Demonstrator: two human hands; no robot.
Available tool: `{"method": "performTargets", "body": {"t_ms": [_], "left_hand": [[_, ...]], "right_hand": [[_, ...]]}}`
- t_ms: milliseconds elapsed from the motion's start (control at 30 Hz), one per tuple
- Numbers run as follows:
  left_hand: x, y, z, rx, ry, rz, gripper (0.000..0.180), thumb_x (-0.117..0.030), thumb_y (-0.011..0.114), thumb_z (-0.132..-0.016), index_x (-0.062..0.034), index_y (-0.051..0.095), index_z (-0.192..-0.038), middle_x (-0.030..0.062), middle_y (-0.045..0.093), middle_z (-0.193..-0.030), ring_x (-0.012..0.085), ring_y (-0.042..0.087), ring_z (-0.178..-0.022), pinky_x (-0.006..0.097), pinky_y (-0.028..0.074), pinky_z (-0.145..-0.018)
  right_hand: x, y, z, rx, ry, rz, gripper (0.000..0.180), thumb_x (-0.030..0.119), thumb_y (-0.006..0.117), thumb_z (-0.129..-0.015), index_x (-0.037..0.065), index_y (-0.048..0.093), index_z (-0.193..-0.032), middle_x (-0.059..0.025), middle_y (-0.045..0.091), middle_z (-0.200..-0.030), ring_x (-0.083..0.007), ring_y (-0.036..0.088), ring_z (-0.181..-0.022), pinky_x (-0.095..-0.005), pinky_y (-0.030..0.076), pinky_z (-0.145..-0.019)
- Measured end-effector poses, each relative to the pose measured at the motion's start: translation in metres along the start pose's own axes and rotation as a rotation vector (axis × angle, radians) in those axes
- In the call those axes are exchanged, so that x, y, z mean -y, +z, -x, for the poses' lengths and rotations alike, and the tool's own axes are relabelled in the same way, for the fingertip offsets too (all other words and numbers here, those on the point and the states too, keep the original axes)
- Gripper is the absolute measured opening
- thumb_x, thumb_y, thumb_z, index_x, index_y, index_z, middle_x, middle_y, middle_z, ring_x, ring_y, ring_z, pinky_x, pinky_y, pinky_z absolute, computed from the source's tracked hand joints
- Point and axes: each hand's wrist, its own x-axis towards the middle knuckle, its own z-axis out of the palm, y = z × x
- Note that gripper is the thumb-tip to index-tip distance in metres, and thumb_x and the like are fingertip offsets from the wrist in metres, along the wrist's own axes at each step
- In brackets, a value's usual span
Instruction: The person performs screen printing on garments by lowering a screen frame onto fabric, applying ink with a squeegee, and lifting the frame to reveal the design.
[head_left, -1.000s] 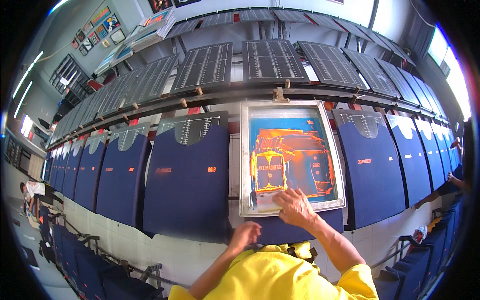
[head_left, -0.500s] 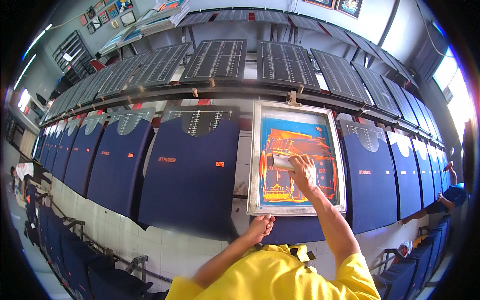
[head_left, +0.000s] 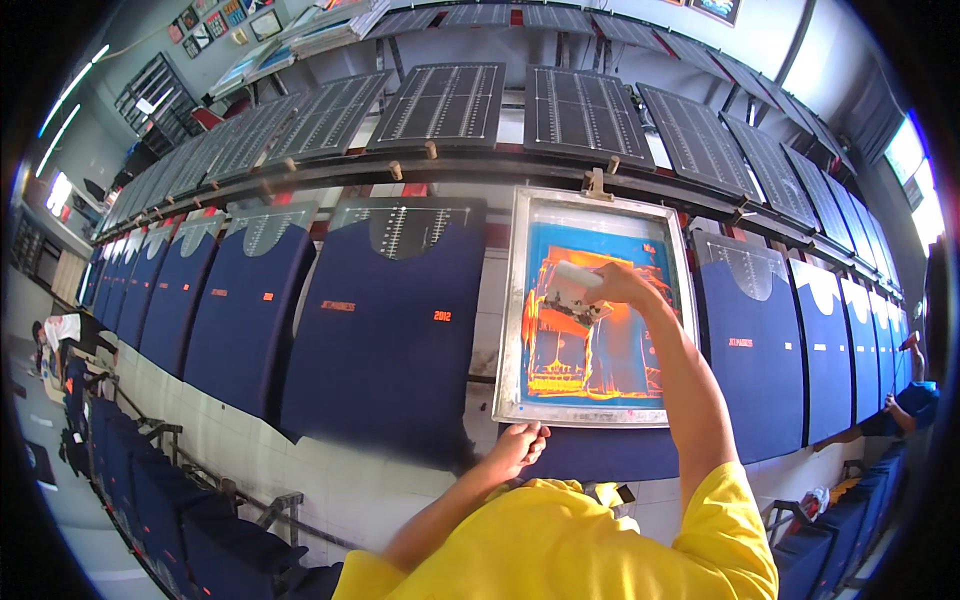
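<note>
Right hand (head_left: pixel 618 285) closed around a white squeegee (head_left: pixel 570 287), pressed against the mesh near the far edge of the screen (head_left: pixel 598 312), blade tilted toward the body so as to drag ink, orange smeared over blue below it. Screen lying flat in its metal frame on a navy shirt (head_left: pixel 600 455), whose hem shows beyond the near edge of the frame. Left hand (head_left: pixel 517 447) open, fingers spread, resting on the shirt just below the near left corner of the frame, seemingly to steady cloth and frame against the pull. Printed shirt (head_left: pixel 385 330) just beside on the left, small orange marks on the chest. More navy shirts in a row both ways along the table (head_left: pixel 330 480), dark slatted boards (head_left: pixel 445 100) propped up behind.
</note>
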Motion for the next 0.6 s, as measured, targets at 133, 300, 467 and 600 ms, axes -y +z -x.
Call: {"method": "performTargets", "body": {"t_ms": [133, 300, 467, 600], "left_hand": [[-0.004, 0.001, 0.001, 0.017, -0.016, -0.002, 0.031, -0.029, 0.038, -0.110, -0.0027, 0.054, -0.103, -0.0010, 0.044, -0.070, 0.0064, 0.034, -0.050, 0.022, 0.030, -0.045], [-0.010, 0.002, 0.006, 0.025, -0.014, -0.080, 0.035, -0.030, 0.038, -0.110, -0.0012, 0.057, -0.109, -0.0004, 0.048, -0.072, 0.0060, 0.035, -0.051, 0.022, 0.032, -0.046], [-0.023, 0.016, 0.029, -0.052, 0.107, -0.601, 0.031, -0.027, 0.042, -0.109, -0.0027, 0.061, -0.114, 0.0036, 0.055, -0.082, 0.0090, 0.047, -0.061, 0.023, 0.043, -0.057], [-0.042, 0.029, 0.043, -0.438, 1.118, -1.061, 0.030, -0.012, 0.059, -0.097, -0.0032, 0.059, -0.126, 0.0163, 0.058, -0.122, 0.0254, 0.059, -0.104, 0.037, 0.047, -0.085]], "right_hand": [[-0.004, 0.013, 0.030, 0.049, -0.062, 0.160, 0.044, 0.026, 0.081, -0.067, 0.004, 0.075, -0.105, -0.0152, 0.075, -0.092, -0.0222, 0.072, -0.086, -0.0369, 0.055, -0.076], [-0.003, 0.107, 0.130, -0.383, -0.398, 0.537, 0.036, 0.011, 0.075, -0.069, 0.014, 0.069, -0.105, -0.0061, 0.065, -0.091, -0.0287, 0.063, -0.085, -0.0437, 0.051, -0.075], [0.003, 0.127, 0.162, -0.429, -0.411, 0.490, 0.045, 0.007, 0.076, -0.066, 0.009, 0.065, -0.109, -0.0037, 0.062, -0.109, -0.0269, 0.057, -0.100, -0.0413, 0.045, -0.084], [0.009, 0.121, 0.174, -0.400, -0.406, 0.479, 0.050, 0.009, 0.080, -0.063, 0.009, 0.065, -0.111, -0.0038, 0.062, -0.112, -0.0267, 0.057, -0.102, -0.0417, 0.045, -0.086]]}}
